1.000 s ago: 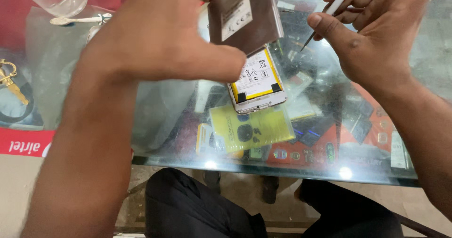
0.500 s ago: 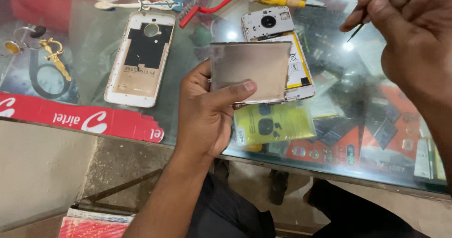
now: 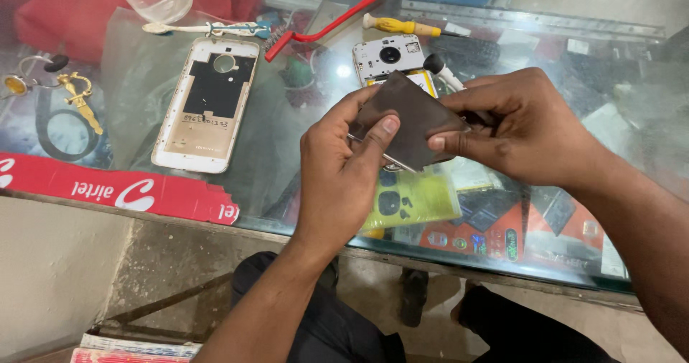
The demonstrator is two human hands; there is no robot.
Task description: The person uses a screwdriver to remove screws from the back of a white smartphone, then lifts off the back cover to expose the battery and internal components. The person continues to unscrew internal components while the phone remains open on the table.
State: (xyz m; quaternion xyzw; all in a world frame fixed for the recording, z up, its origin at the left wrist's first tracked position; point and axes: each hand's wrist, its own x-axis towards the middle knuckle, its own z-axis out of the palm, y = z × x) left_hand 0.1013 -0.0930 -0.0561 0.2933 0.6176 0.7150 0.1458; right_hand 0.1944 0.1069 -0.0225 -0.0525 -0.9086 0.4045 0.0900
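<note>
Fingertips of my left hand (image 3: pixel 341 169) pinch the near edge of a thin dark rectangular panel (image 3: pixel 405 119), thumb flat on its face; my right hand (image 3: pixel 520 129) closes its fingers on the far edge. I hold it tilted above the glass counter (image 3: pixel 287 162), over a stripped white phone (image 3: pixel 391 58). I judge this the inspecting or aligning step; seating it would call for a level, steady lowering. Both wrists bend inward, forearms converging from below.
</note>
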